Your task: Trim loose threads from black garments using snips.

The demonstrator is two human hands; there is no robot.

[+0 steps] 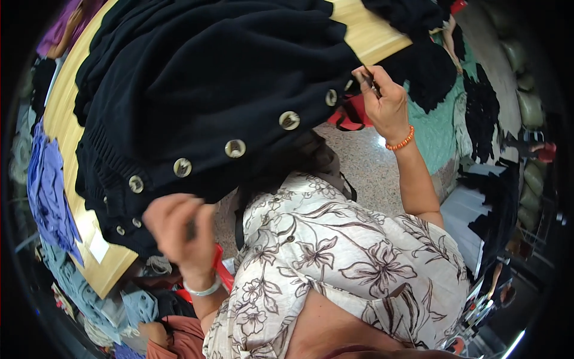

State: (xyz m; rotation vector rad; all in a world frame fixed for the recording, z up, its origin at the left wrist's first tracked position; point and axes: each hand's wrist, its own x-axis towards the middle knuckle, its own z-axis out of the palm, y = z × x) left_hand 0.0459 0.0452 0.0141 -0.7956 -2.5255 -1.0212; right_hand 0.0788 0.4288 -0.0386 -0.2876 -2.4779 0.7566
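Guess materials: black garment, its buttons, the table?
Garment: looks like knitted fabric, matte; ribbed band along the button edge. Buttons: glossy, mottled beige-brown, possibly shell, horn or plastic; cannot tell which. Table: pale wood or wood-look laminate, smooth, faint grain. Both the left hand and the right hand grip the garment.
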